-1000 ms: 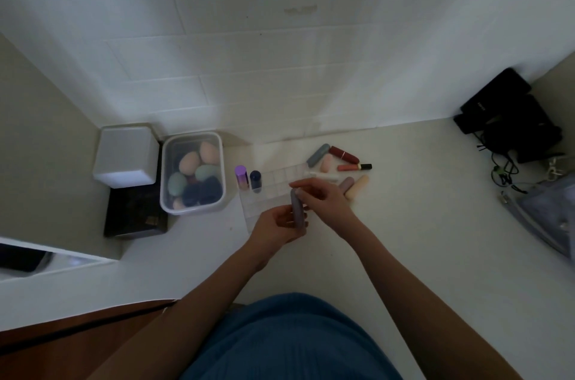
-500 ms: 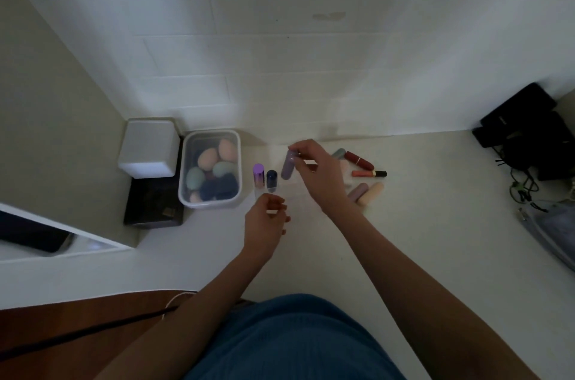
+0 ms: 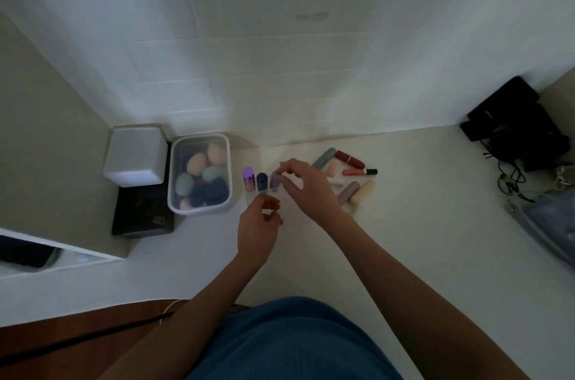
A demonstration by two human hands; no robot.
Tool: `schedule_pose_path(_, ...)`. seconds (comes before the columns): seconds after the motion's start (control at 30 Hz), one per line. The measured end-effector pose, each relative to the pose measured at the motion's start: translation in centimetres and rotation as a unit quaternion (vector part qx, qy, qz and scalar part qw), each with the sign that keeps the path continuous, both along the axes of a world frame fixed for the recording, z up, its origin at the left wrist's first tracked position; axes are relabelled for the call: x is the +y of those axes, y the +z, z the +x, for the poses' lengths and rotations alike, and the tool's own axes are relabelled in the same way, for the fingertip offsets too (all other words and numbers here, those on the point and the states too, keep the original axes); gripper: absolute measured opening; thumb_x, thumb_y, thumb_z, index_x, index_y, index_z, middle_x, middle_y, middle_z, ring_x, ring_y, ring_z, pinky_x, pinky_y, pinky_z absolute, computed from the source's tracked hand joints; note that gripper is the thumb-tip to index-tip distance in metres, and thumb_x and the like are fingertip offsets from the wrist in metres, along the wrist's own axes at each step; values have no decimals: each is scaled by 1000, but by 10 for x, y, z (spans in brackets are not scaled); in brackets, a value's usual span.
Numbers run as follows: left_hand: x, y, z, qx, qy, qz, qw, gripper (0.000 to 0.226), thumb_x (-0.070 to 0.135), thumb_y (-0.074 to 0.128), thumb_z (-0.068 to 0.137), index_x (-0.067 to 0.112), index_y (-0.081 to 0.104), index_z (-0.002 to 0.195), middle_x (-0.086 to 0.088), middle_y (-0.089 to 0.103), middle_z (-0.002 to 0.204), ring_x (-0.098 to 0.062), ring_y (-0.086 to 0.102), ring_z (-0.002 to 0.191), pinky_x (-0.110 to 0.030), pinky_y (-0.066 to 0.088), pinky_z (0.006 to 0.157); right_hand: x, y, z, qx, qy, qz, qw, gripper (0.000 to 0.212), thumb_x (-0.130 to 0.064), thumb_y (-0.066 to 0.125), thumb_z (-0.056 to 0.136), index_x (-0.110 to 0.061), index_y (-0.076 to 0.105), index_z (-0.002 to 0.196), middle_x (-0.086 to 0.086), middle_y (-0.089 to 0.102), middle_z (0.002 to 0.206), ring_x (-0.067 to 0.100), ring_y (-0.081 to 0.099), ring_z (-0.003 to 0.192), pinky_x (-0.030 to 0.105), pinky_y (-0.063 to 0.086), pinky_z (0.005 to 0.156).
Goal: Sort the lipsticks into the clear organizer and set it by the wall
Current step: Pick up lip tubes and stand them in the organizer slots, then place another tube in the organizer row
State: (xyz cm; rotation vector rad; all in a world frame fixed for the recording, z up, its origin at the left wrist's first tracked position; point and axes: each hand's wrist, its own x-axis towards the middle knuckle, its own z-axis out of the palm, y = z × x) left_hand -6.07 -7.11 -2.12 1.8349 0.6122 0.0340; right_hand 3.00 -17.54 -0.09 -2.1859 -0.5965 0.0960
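The clear organizer (image 3: 291, 186) sits on the white counter, mostly hidden under my hands. A purple lipstick (image 3: 248, 177) and a dark blue lipstick (image 3: 262, 181) stand upright in its left slots. My right hand (image 3: 308, 189) pinches the top of a mauve-grey lipstick (image 3: 274, 182), which stands upright right beside the dark blue one. My left hand (image 3: 259, 224) hovers at the organizer's near edge with fingers loosely curled and nothing in it. Several loose lipsticks lie to the right: grey-green (image 3: 323, 158), dark red (image 3: 350, 159), a slim coral one (image 3: 359, 172), mauve (image 3: 348, 192) and peach (image 3: 362, 192).
A clear tub of makeup sponges (image 3: 200, 174) stands left of the organizer, next to a white box (image 3: 137, 155) on a black case (image 3: 141, 214). The tiled wall (image 3: 280, 83) rises just behind. Black gear and cables (image 3: 516, 130) fill the right corner.
My right hand took the mauve-grey lipstick from in front of me, carried it up and left, and lowered it into the slot beside the dark blue one. My left hand let go.
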Motion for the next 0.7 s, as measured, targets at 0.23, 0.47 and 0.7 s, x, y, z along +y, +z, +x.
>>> schedule_pose_path(0.23, -8, -3, 4, 7, -113, 127, 985, 17, 5, 54, 85, 19, 56, 95, 3, 59, 99, -18, 63, 67, -36, 53, 70, -83, -14, 17, 39, -273, 33, 961, 7, -20, 53, 91, -25, 49, 90, -1, 68, 79, 17, 64, 75, 25, 45, 60)
schedule_pose_path(0.47, -9, -5, 5, 14, -128, 170, 977, 17, 6, 55, 85, 16, 57, 99, 0, 56, 105, -21, 62, 73, -36, 54, 72, -100, -15, 70, 39, -188, -107, 975, 26, -11, 42, 95, -16, 62, 110, 14, 63, 109, 36, 60, 99, 47, 50, 83)
schedule_pose_path(0.7, -8, -7, 6, 30, -129, 141, 981, 18, 8, 55, 85, 21, 57, 98, 7, 51, 99, -18, 63, 69, -36, 55, 71, -78, -11, 122, -46, -18, -337, 940, 23, -11, 55, 89, -20, 64, 107, 7, 65, 116, 27, 50, 112, 39, 38, 89)
